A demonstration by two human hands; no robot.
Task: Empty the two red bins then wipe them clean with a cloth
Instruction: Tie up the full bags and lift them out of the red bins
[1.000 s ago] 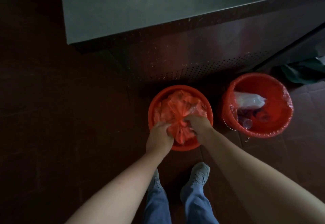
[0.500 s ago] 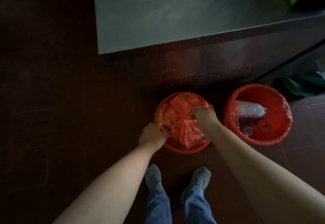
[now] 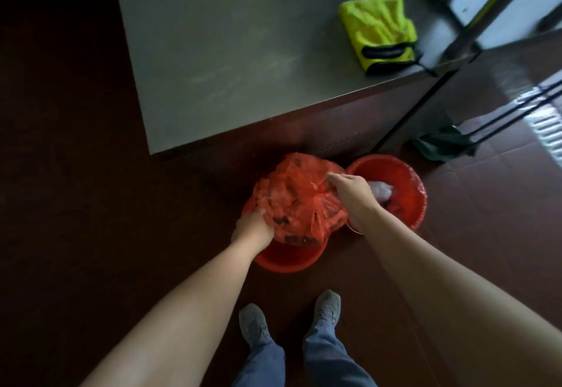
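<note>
Two red bins stand on the dark floor below a grey table. Out of the near bin (image 3: 287, 257) rises a full red plastic bag (image 3: 292, 201) with dark scraps inside. My right hand (image 3: 349, 192) pinches the bag's gathered neck and holds it above the rim. My left hand (image 3: 254, 227) grips the near bin's left rim beside the bag. The far bin (image 3: 404, 179) on the right has a red liner and holds a clear crumpled plastic piece (image 3: 380, 190). A yellow-green cloth (image 3: 378, 29) lies on the table.
The grey table (image 3: 228, 52) juts over the floor just behind the bins. A dark green rag (image 3: 441, 143) lies on the tiles at the right, near black poles. My two shoes (image 3: 292, 316) stand right in front of the near bin.
My right hand has lifted the tied red bag up out of the near bin. My left hand moved from the bag to the bin's left rim. The camera tilted up, showing the cloth.
</note>
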